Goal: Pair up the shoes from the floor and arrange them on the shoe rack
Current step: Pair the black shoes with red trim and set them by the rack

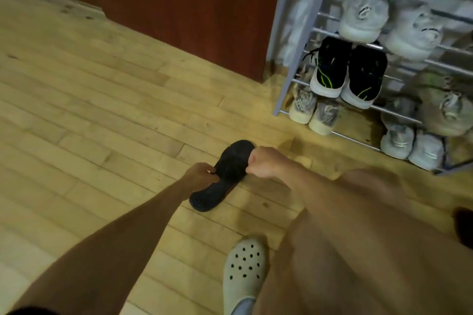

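A black shoe (231,161) is held just above the wooden floor, near the middle of the view. My right hand (263,162) is closed over its upper right side. My left hand (199,174) grips the shoe's left edge by the laces. A second black shoe (204,198) lies below it with its dark sole turned up; I cannot tell which hand touches it. The grey metal shoe rack (291,59) stands at the right, with pairs of white, black-and-green (348,71) and beige sneakers on its tiers.
A dark red wooden cabinet (184,7) stands at the back, just left of the rack. A pale perforated clog (243,268) is on my foot at the bottom. A dark object (464,227) shows at the right edge. Wooden floor (76,110) stretches to the left.
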Demonstrator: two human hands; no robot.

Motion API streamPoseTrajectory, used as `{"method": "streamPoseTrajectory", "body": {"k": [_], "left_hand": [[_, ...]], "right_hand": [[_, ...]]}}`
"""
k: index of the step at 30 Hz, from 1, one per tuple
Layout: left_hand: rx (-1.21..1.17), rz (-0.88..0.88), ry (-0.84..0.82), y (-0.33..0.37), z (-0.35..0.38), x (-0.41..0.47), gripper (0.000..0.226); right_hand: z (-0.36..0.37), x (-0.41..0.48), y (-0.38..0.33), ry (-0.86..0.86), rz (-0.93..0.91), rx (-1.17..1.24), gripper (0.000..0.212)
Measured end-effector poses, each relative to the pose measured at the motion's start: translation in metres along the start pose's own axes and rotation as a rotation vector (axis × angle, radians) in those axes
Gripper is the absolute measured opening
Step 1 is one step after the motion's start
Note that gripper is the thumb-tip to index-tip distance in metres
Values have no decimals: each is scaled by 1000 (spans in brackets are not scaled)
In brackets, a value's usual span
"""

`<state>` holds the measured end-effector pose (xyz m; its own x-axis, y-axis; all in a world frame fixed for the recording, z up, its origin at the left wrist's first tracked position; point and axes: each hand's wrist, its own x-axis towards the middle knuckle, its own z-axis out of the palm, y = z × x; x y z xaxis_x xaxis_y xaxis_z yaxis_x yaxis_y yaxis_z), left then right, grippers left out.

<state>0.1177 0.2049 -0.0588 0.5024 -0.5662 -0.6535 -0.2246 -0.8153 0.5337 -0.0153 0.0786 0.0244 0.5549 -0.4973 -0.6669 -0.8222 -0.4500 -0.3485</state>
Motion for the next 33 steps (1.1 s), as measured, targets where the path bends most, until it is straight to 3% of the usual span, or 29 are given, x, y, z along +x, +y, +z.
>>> {"method": "streamPoseTrajectory", "body": {"k": [3,7,11,15,21,24,26,27,28,31,33], "left_hand": [[138,-40,5,-23,14,23,53],[494,-26,-23,-49,28,49,78],[489,-33,-77,-57,37,62,79],[456,-4,-75,-54,29,66,78],[426,146,212,-33,26,48,60],[569,331,424,-26,22,32,42],[671,404,501,-30,29,20,36],[693,420,486,-35,34,13,34],[713,427,423,-40,39,8,32],[718,401,119,-52,48,-3,21],[598,330,115,-57,47,-2,20]], "right_hand": [[1,18,0,-39,-55,-105,37],[5,38,0,-73,-115,-205,34],[5,49,5,-85,-120,-193,28],[1,48,10,-89,-113,-185,36],[-4,38,9,-91,-126,-161,37],[-2,29,9,-75,-109,-160,36],[-2,21,9,-74,-107,-121,22],[-3,17,10,-79,-109,-104,12],[-3,14,11,-85,-99,-85,16],[-3,8,19,-60,-76,-65,21],[-2,5,24,-40,-63,-79,13]]}}
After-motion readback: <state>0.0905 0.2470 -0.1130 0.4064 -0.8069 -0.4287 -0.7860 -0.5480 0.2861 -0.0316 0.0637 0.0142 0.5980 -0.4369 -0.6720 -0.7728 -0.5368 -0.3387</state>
